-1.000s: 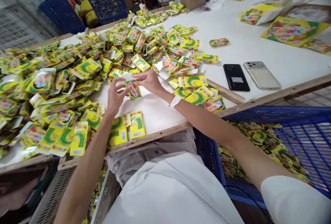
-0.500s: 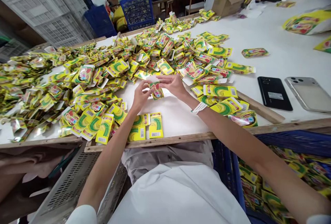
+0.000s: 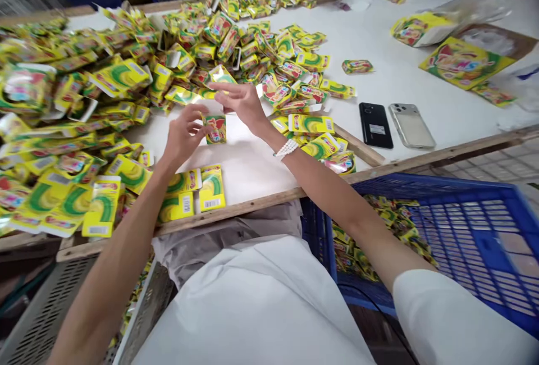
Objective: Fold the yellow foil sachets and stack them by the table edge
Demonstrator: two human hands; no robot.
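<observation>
My left hand (image 3: 184,132) pinches a small printed carton (image 3: 216,129) by its left edge, just above the white tabletop. The carton's colourful front, with red and green print, faces me. My right hand (image 3: 242,104), with a white beaded bracelet on its wrist, hovers beyond the carton with its fingers stretched out, apart from it. Directly behind these fingers lies a big heap of yellow-green cartons (image 3: 122,77), several with white flaps sticking out. Between my left forearm and the front edge, a few flat cartons (image 3: 211,187) lie with barcodes facing up.
Two phones, one black (image 3: 376,124) and one in a clear case (image 3: 411,125), rest on the right of the table. A wooden strip (image 3: 357,146) lies near them. A blue crate (image 3: 475,230) holding cartons stands below the right edge. Larger printed packs (image 3: 467,64) lie farther right.
My view has swung to the right, showing more of the blue crate. My right hand has drawn away from the carton toward the heap, while my left hand keeps hold of it.
</observation>
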